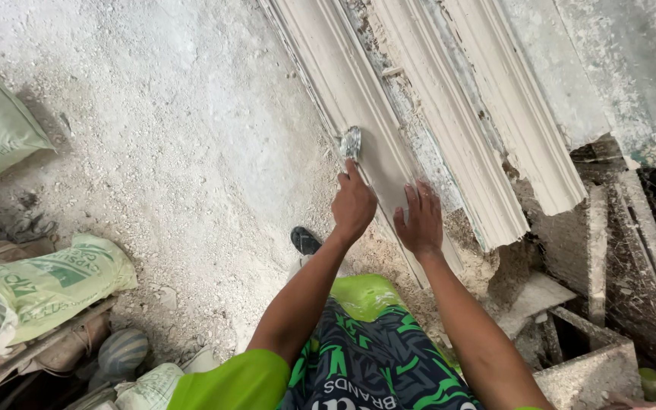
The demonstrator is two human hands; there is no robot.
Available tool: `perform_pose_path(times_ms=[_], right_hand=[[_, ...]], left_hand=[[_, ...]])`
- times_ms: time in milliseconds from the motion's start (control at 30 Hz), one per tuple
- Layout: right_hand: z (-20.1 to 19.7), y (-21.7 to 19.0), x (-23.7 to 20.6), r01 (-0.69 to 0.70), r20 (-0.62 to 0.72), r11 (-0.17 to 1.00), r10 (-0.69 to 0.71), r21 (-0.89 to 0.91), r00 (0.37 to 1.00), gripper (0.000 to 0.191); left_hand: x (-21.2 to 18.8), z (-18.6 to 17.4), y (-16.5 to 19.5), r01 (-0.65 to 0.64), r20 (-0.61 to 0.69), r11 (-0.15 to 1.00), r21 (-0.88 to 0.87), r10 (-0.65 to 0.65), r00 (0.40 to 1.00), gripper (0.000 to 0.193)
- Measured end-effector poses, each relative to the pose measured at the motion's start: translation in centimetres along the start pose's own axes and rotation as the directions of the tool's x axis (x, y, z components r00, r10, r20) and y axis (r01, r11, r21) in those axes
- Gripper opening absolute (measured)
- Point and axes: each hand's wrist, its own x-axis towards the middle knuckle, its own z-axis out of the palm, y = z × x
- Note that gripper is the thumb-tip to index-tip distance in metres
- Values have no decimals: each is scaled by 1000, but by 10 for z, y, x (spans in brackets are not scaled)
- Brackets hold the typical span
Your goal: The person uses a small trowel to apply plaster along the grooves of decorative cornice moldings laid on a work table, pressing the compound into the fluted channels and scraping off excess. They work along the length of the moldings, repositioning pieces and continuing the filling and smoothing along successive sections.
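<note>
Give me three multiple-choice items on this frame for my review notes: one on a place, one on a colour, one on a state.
1. Where does the right hand rest?
A. On the pale moulding strip
B. On a sack
C. On the shoe

2. What colour are the sacks at the left?
A. Red
B. Pale green
C. Black

3. How is the left hand occupied?
A. Open and empty
B. Resting on the knee
C. Pressing a small scraper-like tool to the strip

Answers:
1. A: the palm lies flat on the moulding strip, fingers spread.
2. B: both full sacks are pale green with darker print.
3. C: the fingers close on a small tool whose blade meets the strip's surface.
</note>
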Motion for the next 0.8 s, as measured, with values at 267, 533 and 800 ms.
perform_pose_path(times_ms=[267, 533, 800], right_hand=[[0, 3, 0, 17, 25, 1000, -17, -7, 1000, 57], [-1, -1, -1, 3, 2, 1000, -4, 21, 1000, 58], [3, 4, -3, 6, 1, 1000, -6, 19, 1000, 58]], left_hand=[[22, -10, 21, 134, 68, 986, -101, -128, 989, 69], [27, -14, 30, 136, 25, 976, -168, -133, 991, 73], [50, -11, 31, 215, 95, 954, -208, -199, 975, 74]])
